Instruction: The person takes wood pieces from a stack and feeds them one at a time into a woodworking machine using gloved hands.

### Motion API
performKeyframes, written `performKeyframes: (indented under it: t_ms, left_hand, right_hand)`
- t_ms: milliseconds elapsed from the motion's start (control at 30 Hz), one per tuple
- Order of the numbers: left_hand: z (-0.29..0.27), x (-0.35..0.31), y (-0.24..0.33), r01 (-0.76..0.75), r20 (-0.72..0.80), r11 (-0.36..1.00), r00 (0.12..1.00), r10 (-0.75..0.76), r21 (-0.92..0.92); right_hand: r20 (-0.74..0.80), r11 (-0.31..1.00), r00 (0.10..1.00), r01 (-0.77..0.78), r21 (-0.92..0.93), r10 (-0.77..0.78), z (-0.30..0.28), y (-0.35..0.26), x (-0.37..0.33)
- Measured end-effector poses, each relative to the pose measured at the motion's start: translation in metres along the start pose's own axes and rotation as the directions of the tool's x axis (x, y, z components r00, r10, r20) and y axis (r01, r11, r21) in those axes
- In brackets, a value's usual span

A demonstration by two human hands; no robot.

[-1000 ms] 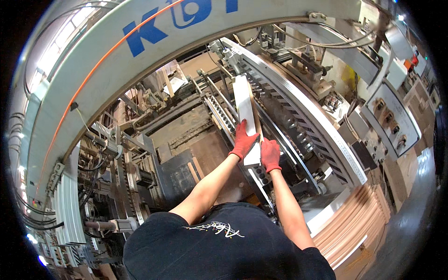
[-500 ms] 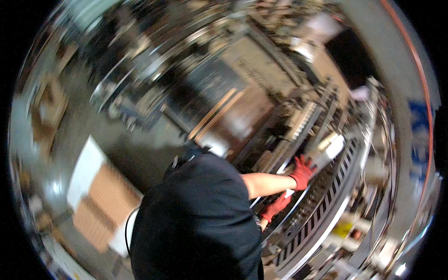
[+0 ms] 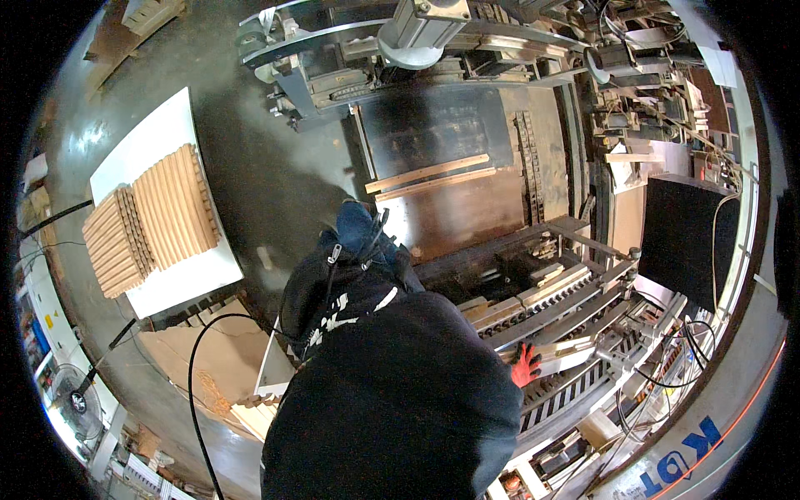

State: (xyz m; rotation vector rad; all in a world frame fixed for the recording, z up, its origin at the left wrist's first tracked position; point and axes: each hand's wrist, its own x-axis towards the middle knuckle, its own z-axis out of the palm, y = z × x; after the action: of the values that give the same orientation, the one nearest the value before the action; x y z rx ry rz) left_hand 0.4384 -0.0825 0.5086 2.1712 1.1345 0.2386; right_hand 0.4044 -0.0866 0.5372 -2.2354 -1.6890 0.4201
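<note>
My left hand, in a red glove, reaches out past the right side of my dark top. Its fingers are spread at the near end of a pale flat strip lying on the machine's rails. Whether the fingertips press on the strip is hard to tell. Beside the hand runs a slotted metal rail with dark gaps. My right hand is hidden behind my body.
At left, a stack of tan ridged strips lies on a white board. Two wooden strips rest on a dark machine bed. A black cable loops beside me. A fan stands at lower left.
My view has swung round, and the machine and board appear turned. Both red gloves showed before; now only one does, and its bare forearm is hidden behind my torso.
</note>
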Motion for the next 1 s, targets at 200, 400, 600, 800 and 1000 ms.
performKeyframes:
  t_ms: [200,400,600,800,1000]
  left_hand:
    - [0.008,-0.018,-0.007,-0.031,-0.015,0.997,0.999,0.032,0.067]
    - [-0.068,-0.063,-0.024,-0.066,0.064,0.994,0.996,0.061,0.087]
    - [-0.095,-0.037,-0.045,-0.126,-0.024,0.990,0.992,0.125,-0.070]
    - [-0.081,0.083,-0.095,-0.391,-0.234,0.873,0.914,0.331,-0.291]
    - [-0.074,0.098,-0.080,-0.193,-0.057,0.888,0.981,0.187,-0.417]
  right_hand:
    - [-0.102,0.971,0.983,-0.128,0.200,0.151,0.008,0.000,-0.045]
    - [-0.145,0.736,0.899,-0.237,0.634,0.414,0.051,0.011,-0.196]
    - [-0.456,0.555,0.395,-0.183,0.811,0.797,0.072,-0.066,-0.212]
    - [0.302,-0.392,0.568,0.040,0.919,0.766,0.063,-0.093,-0.184]
    - [0.289,-0.433,0.454,0.254,0.865,0.843,0.048,-0.083,-0.159]
